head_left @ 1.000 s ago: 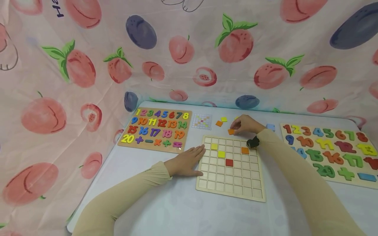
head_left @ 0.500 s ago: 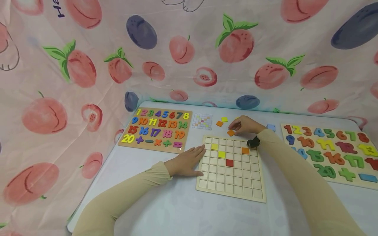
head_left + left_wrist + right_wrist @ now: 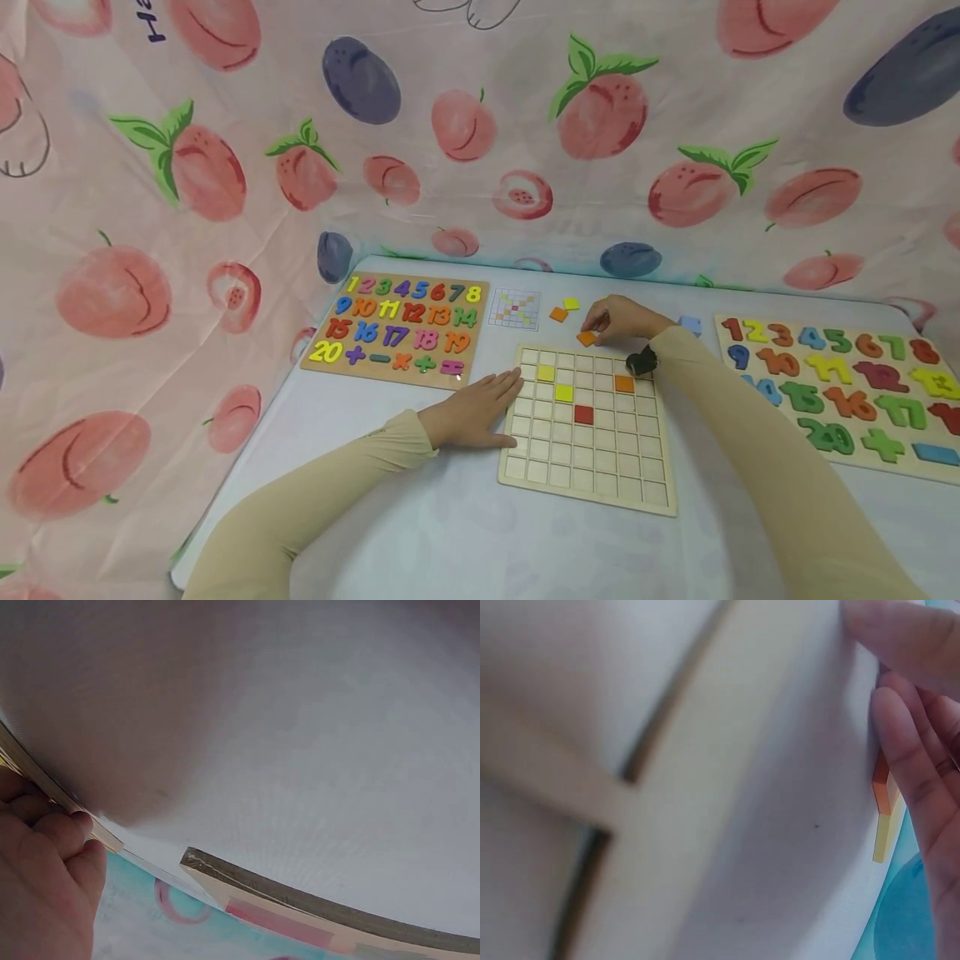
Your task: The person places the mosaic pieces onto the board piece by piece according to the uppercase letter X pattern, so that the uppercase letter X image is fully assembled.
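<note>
A person's right hand [image 3: 621,318] is pinching an orange tile [image 3: 587,338] in its fingers, just beyond the far edge of the wooden grid board [image 3: 587,475]. The left hand [image 3: 472,412] is lying flat, fingers released, pressing against the board's left edge.

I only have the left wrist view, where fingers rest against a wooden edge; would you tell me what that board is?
Observer: It is a wooden grid board; the left hand lies flat at its left edge.
Operator: Thank you. Are any tiles in it?
Observer: Four: two yellow, one orange tile in the grid, one red tile.
Operator: And the right hand?
Observer: The right hand pinches an orange tile just beyond the board's far edge.
</note>
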### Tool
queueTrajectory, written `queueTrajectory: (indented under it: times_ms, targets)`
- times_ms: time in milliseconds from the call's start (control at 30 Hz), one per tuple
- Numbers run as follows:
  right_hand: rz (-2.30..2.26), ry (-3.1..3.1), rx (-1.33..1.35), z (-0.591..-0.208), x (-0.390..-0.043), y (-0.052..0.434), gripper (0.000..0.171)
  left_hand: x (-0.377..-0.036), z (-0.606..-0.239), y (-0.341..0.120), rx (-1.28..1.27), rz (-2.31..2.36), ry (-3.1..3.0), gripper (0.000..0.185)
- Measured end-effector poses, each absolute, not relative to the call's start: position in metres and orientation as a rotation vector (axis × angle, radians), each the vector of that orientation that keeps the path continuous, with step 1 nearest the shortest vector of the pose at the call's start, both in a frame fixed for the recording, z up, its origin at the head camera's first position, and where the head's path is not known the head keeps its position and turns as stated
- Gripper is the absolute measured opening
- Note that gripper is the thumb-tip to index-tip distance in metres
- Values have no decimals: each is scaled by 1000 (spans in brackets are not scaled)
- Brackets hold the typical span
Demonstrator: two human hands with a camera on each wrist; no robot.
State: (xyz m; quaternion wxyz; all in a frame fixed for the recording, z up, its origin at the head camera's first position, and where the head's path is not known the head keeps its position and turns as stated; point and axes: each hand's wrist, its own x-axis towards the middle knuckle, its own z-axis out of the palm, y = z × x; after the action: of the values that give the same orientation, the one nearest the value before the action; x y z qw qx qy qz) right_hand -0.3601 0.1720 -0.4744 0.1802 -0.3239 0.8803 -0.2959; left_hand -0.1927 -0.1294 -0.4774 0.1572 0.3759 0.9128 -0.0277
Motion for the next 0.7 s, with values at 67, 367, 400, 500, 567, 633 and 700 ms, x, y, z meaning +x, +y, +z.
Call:
queueTrajectory:
  times_ms: [67,367,400,500,567,633,700]
  targets:
    - [-837,2487,-929,-475,-360,172,22,-193,-477,-129,1074,-75,2612,93]
    - [-825,2522,-906,-481,-360,174,26,-192,-476,-129,1079,-75,2613,93]
    - [-828,2525,-914,-481,-360,175,26,-192,-476,-129,1083,-76,2613,93]
    - [-841,2529,-912,-481,-360,175,25,-192,-475,-129,1085,-76,2613,94]
    - [-853,2526,-923,-480,-359,175,24,-192,-474,-129,1079,-79,2609,94]
    - [-864,2522,-923,-480,-359,175,23,-191,-473,-129,1071,-77,2606,94]
    - [-868,2523,-923,-479,-358,176,22,-191,-473,-129,1066,-73,2604,93]
